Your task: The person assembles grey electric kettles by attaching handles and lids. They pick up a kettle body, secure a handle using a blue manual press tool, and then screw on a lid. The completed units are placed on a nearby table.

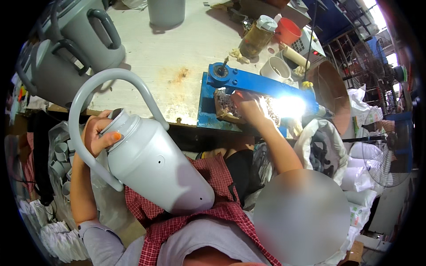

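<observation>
A grey metal jug (155,164) with two small holes in its side leans across my lap, its mouth tilted up to the left. Gripping it by the neck is my left hand (98,136), thumb on the rim. A big grey loop handle (77,119) arches over the neck and my left wrist. My right hand (249,106) is in a small open box of tiny metal parts (227,105), fingers bunched; the fingertips are partly hidden. Above that box runs the arm of a blue metal tool (262,80), with a glaring light at its right end.
Grey jugs with dark handles (66,75) crowd the table's left; another grey vessel (166,11) stands at the back. Beyond the blue tool are a lidded jar (257,37), a red cup (288,30) and a white cup (275,68). A white sack of dark parts (321,148) stands right.
</observation>
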A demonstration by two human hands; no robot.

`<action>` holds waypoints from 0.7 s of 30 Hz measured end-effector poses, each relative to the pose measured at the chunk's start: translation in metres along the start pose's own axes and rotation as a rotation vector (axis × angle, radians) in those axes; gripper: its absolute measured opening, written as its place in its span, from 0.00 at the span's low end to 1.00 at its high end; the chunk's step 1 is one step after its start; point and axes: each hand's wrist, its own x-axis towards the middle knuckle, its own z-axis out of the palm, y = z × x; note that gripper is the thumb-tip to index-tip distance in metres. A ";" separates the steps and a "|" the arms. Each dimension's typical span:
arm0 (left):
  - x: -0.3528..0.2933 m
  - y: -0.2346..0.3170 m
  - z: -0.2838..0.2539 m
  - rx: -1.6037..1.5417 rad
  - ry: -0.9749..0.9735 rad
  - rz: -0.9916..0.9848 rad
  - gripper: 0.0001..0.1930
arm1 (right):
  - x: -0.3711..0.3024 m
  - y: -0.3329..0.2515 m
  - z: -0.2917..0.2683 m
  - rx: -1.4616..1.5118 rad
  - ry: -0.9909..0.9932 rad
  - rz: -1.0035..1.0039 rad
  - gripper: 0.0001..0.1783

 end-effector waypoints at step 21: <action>-0.097 -0.071 0.001 -0.923 1.014 -0.312 0.23 | 0.077 -0.068 -0.113 0.188 0.702 -0.456 0.15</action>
